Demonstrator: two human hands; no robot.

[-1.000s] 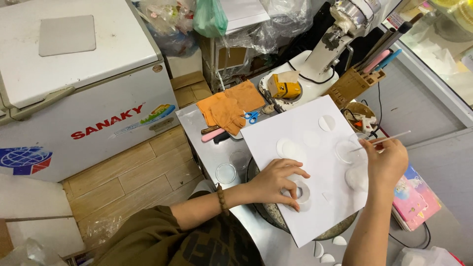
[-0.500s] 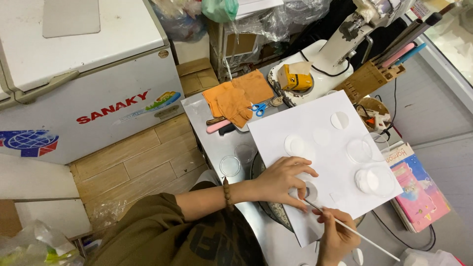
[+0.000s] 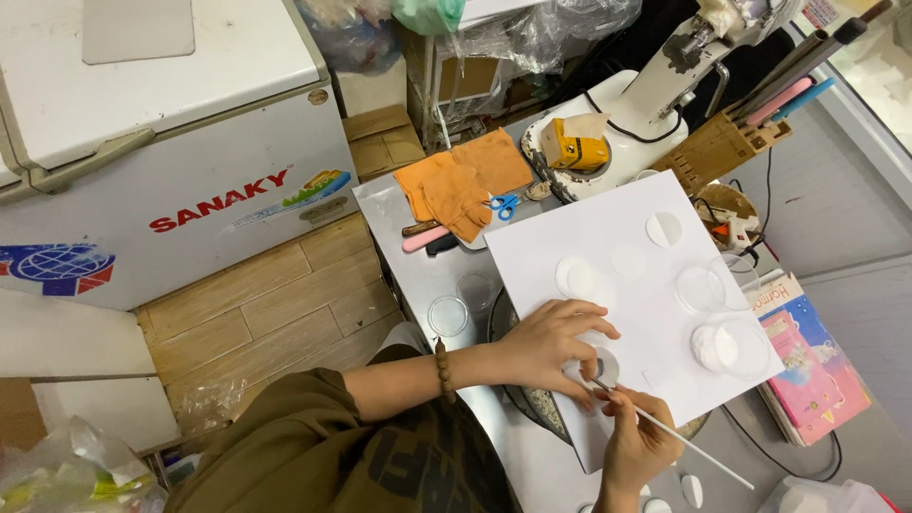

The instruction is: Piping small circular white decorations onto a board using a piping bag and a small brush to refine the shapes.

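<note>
My left hand [image 3: 549,344] lies flat around the small round disc [image 3: 602,366] on the white paper sheet [image 3: 608,247]; my right hand [image 3: 635,439], just beside it, pinches a thin white stick [image 3: 686,440], tip towards it.

My left hand [image 3: 551,347] lies palm down, fingers spread, forearm bare with sleeve pushed up. My right hand [image 3: 638,439] is pinched shut, fingers curled, just beside it.

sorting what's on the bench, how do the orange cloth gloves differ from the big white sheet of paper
The orange cloth gloves are rumpled, small and untouched; the big white sheet of paper lies flat, far larger, pressed by the left hand, with the right hand at its edge. Both rest on the grey metal bench.
</note>
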